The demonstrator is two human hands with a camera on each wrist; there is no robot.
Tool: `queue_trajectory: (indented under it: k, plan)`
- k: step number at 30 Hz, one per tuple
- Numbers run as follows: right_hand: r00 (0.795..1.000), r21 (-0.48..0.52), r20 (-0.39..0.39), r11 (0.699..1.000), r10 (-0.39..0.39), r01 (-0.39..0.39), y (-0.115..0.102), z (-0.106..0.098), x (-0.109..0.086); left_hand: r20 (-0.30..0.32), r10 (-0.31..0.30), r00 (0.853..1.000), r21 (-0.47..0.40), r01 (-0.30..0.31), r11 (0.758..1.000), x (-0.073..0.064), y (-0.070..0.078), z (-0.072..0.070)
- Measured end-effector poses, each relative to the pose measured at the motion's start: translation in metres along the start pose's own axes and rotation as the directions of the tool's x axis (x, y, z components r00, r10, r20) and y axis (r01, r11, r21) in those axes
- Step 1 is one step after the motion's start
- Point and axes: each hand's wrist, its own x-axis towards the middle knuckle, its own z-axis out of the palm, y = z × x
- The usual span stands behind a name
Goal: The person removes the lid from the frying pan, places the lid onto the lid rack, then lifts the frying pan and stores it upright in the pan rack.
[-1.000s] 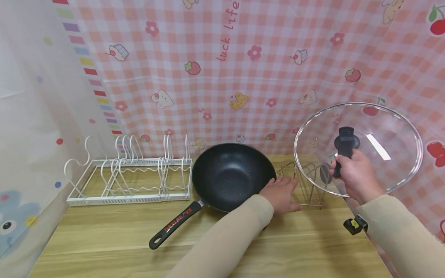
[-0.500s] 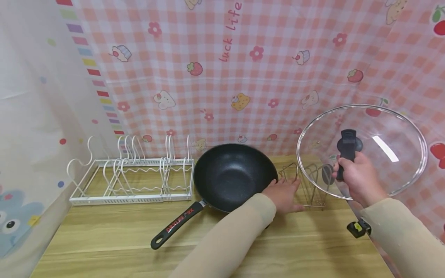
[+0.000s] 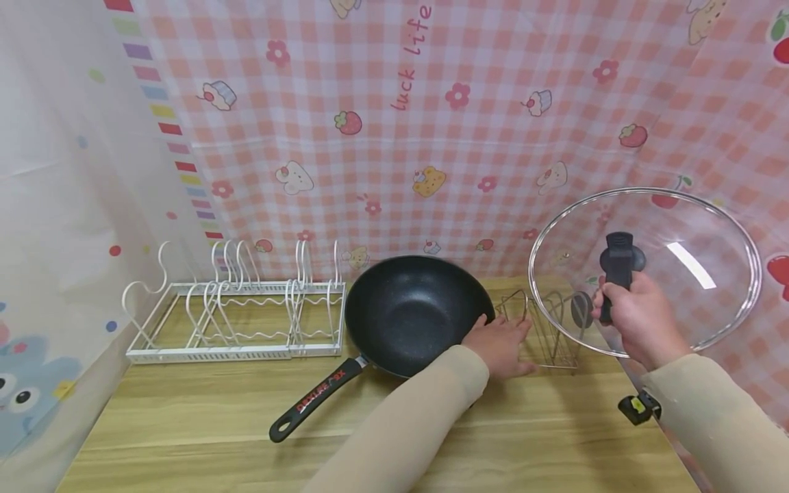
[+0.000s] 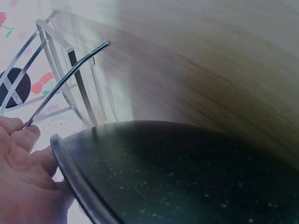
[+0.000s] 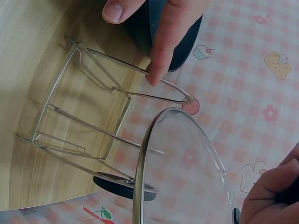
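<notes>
Right hand (image 3: 644, 322): we see its fingers wrapped round the black lid handle (image 3: 619, 260), presumably the one easy grip on so smooth a disc.
Glass lid (image 3: 692, 266): held tilted above the worktop's (image 3: 555, 445) right end, near the wire rack (image 5: 50, 106); we think the central grip lets the wrist set its slant.
Left hand (image 3: 498, 346): fingers spread wide and nearly straight, one meeting a hoop of the wire rack, which we take as steadying a light frame; whether it also touches the wok (image 3: 416, 308), we cannot tell.
Wire rack: standing just right of the wok, with a black disc (image 5: 119, 188) at its far end whose use we cannot tell.
Wok: resting between the two racks, its wok handle (image 3: 317, 397) angled towards us, perhaps to clear both.
White rack (image 3: 209, 355): at the left, hoops unevenly spaced, maybe for pieces of differing thickness.
Red lettering (image 3: 320, 391): likely a brand on the wok handle; we cannot spell it surely.
Checked cloth (image 3: 370, 82): printed "luck life".
Wrist buckle (image 3: 638, 407): carries a yellow label too small for us to read.
</notes>
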Motion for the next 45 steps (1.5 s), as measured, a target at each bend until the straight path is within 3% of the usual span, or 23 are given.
queue_trajectory:
  k: [9, 18, 37, 45]
  plan:
    - [1.0, -0.092, 0.019, 0.996, 0.012, -0.011, 0.002, 0.001, 0.0, -0.003, -0.025, 1.0, 0.002, 0.025, 1.0, 0.005, -0.004, 0.009]
    - [1.0, -0.141, -0.008, 0.99, 0.029, -0.03, 0.007, 0.006, -0.003, -0.025, -0.018, 1.0, 0.017, 0.018, 1.0, -0.005, -0.002, 0.003]
    - [0.998, -0.235, 0.05, 0.971, 0.046, -0.033, 0.018, 0.014, 0.0, -0.031, 0.011, 0.999, 0.033, -0.01, 0.999, -0.007, -0.008, 0.006]
    - [0.997, -0.23, 0.063, 0.973, 0.047, -0.032, 0.02, 0.017, -0.001, -0.028, 0.014, 1.0, 0.025, -0.013, 1.0, -0.009, -0.007, 0.003]
